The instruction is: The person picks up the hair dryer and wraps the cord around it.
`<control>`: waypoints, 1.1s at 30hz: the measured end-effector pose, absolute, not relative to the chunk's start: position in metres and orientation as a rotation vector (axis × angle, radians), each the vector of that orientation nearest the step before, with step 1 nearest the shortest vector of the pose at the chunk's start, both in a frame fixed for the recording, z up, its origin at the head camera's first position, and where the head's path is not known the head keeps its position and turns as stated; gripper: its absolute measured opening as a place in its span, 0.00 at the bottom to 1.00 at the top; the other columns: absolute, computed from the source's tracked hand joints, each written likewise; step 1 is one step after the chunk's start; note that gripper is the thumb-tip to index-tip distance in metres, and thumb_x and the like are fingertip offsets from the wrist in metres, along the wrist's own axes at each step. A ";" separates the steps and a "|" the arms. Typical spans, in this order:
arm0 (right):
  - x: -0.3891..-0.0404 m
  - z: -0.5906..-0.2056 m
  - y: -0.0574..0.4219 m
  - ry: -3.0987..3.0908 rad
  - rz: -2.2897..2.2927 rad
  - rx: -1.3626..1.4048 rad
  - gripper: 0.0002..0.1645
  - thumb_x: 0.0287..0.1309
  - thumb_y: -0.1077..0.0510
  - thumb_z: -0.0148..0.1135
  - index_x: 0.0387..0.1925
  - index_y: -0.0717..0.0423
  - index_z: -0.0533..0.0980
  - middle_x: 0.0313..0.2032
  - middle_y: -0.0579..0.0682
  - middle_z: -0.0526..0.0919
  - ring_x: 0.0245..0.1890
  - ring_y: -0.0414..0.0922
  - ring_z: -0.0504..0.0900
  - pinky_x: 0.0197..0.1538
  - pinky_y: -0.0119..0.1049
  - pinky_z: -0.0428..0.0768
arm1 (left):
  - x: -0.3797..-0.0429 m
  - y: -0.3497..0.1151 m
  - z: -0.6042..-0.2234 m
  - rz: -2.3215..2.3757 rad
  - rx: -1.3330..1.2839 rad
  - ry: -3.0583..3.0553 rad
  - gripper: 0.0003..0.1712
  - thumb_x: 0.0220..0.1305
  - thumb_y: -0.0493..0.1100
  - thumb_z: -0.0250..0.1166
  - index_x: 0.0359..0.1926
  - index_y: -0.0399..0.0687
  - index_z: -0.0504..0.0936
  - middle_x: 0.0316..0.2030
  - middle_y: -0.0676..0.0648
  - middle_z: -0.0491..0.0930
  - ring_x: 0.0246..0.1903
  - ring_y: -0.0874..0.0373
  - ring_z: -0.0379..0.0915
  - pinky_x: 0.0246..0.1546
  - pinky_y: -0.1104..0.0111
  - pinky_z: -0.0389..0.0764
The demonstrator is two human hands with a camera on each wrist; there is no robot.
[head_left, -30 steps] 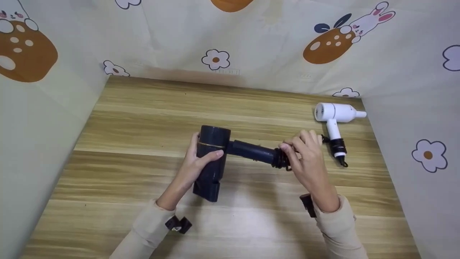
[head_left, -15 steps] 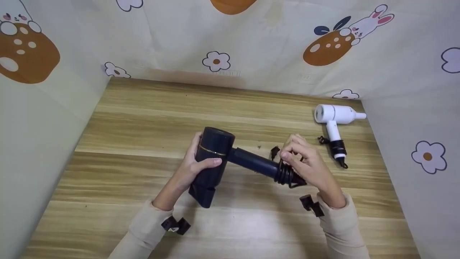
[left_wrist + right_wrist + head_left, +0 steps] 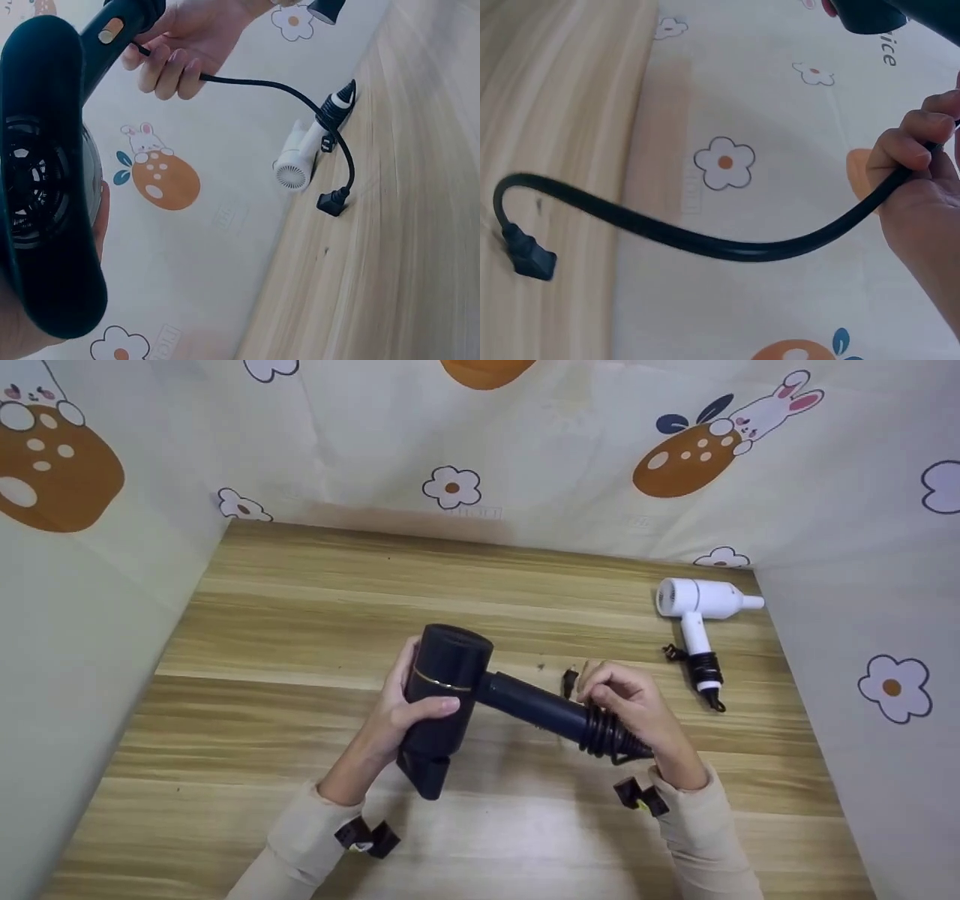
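Observation:
My left hand [image 3: 405,709] grips the barrel of a dark hair dryer [image 3: 450,660], its thumb lying across the front. The dryer is held over the table, nozzle toward me, handle pointing right. Black cord [image 3: 600,731] is coiled round the handle's end. With curled fingers my right hand [image 3: 630,697] holds the cord close by the coils. In the right wrist view the free stretch of cord [image 3: 742,250] runs out of that hand in a curve. A plug [image 3: 332,201] hangs at its end, also seen in the left wrist view.
A white hair dryer [image 3: 705,598] lies at the back right of the wooden table [image 3: 300,592], its black cord wound round the handle. Patterned fabric walls [image 3: 360,442] enclose the table at the back and both sides.
The dryer's handle end has tilted down toward me. My right hand has come lower and a little left, and the plug now shows beside its fingers.

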State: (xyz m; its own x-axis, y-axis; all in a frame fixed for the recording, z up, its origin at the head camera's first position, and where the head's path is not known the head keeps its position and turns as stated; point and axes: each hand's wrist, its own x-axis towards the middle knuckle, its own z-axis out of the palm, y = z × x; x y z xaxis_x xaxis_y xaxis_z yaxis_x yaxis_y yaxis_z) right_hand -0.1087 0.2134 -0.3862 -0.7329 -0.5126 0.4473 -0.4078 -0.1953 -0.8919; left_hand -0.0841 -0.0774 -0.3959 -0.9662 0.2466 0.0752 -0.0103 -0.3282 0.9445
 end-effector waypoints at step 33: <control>-0.071 -0.397 0.179 3.224 -1.161 -0.883 0.06 0.55 0.63 0.62 0.33 0.58 0.73 0.24 0.43 0.80 0.21 0.34 0.75 0.25 0.21 0.74 | -0.094 -0.070 -0.399 2.657 -0.176 1.745 0.27 0.50 0.39 0.65 0.52 0.52 0.66 0.38 0.44 0.75 0.31 0.53 0.76 0.31 0.62 0.80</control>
